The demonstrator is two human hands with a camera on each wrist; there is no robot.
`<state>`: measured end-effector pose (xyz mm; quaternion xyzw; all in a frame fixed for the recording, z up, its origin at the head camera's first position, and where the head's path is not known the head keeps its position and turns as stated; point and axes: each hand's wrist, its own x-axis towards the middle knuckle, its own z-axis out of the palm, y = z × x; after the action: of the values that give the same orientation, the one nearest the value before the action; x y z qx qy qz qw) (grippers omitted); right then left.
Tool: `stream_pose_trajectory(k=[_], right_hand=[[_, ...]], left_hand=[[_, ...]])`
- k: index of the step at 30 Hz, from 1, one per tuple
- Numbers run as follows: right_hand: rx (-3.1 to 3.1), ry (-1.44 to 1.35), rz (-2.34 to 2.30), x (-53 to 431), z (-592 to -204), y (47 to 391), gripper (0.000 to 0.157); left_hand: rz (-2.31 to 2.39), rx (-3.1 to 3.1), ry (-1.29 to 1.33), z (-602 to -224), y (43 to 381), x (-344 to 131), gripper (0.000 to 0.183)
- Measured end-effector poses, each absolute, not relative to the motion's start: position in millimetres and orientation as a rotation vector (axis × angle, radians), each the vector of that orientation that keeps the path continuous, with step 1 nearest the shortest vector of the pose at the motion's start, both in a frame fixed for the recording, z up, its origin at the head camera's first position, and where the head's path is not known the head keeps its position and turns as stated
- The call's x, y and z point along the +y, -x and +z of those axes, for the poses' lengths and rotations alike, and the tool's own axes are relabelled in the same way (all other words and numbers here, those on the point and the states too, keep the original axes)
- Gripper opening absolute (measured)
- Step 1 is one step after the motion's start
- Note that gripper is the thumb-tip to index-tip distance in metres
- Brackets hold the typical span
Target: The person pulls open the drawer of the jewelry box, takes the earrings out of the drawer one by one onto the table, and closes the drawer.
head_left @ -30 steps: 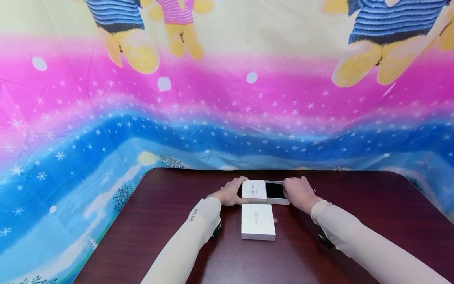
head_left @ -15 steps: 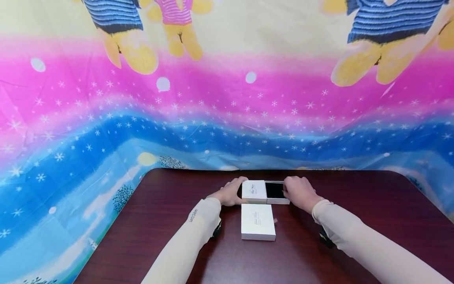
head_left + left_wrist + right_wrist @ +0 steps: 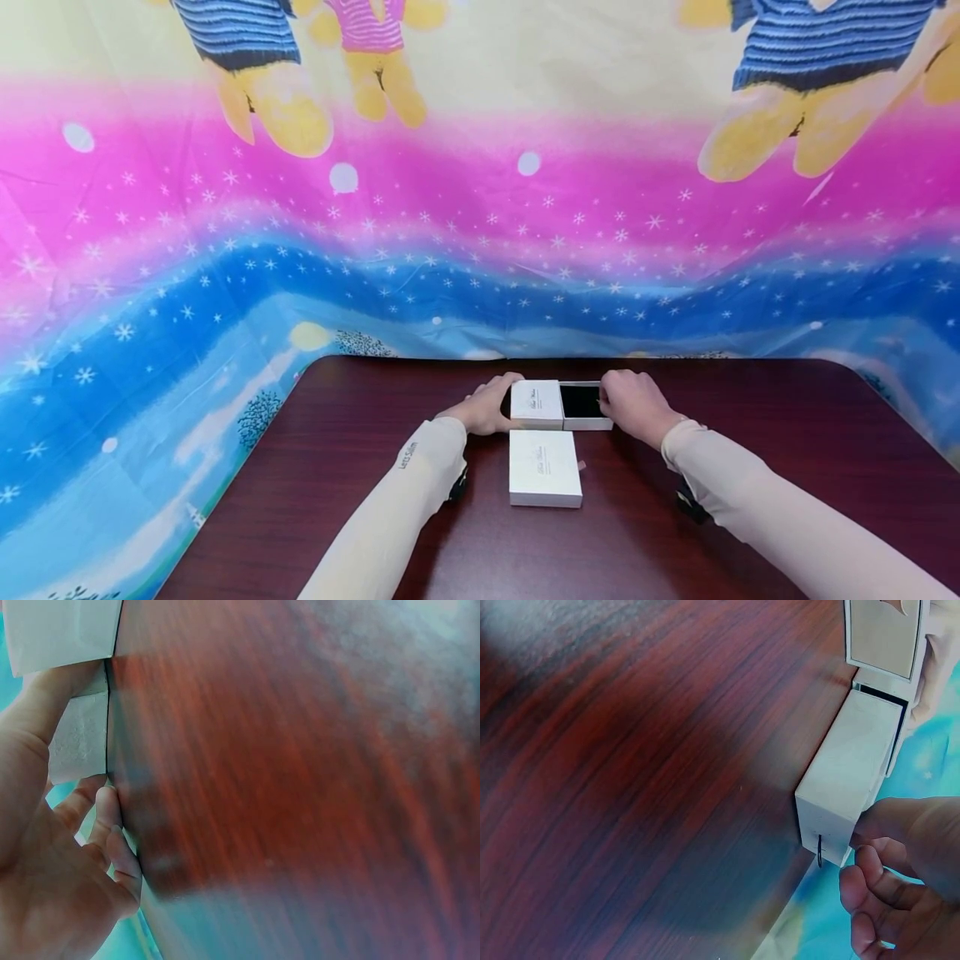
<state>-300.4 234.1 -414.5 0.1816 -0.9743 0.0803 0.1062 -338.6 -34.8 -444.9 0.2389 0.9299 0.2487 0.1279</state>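
Note:
A white slide-out box (image 3: 537, 400) with dark printing lies near the table's far edge. Its drawer (image 3: 587, 423) sticks out to the right and shows a black lining (image 3: 581, 401). My left hand (image 3: 486, 407) grips the box's outer sleeve at its left end, thumb on the near side and fingers behind. At the drawer's right end, my right hand (image 3: 636, 406) has its fingers curled over the rim, seemingly pinching it; the fingertips are partly hidden. In the right wrist view a small dark loop (image 3: 820, 851) hangs free on the drawer's end.
Just in front stands a second white box (image 3: 545, 468), shut, with a small pinkish tab (image 3: 582, 466) on its right side. Both rest on a dark reddish-brown table (image 3: 360, 467). A printed cloth (image 3: 480, 250) hangs right behind the table's far edge.
My right hand has shifted very slightly to the right at the drawer's end. The left hand and both boxes look nearly still.

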Motion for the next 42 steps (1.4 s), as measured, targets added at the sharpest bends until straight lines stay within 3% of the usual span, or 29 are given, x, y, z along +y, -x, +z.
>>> stream_pose_trajectory(k=[11,25,42], right_hand=[[-2.891,-0.525,0.266,235.1,-410.0,299.7,0.024],[-2.871,-0.542,0.327,236.0,-408.0,298.4,0.038],[-2.86,-0.491,0.401,236.9,-401.6,293.1,0.02]], left_hand=[[0.744,2.698,-0.707,-442.9,337.9,-34.6,0.081],[0.732,2.706,-0.719,-444.0,339.0,-36.0,0.081],[0.753,2.695,-0.717,-445.7,340.3,-36.4,0.081]])
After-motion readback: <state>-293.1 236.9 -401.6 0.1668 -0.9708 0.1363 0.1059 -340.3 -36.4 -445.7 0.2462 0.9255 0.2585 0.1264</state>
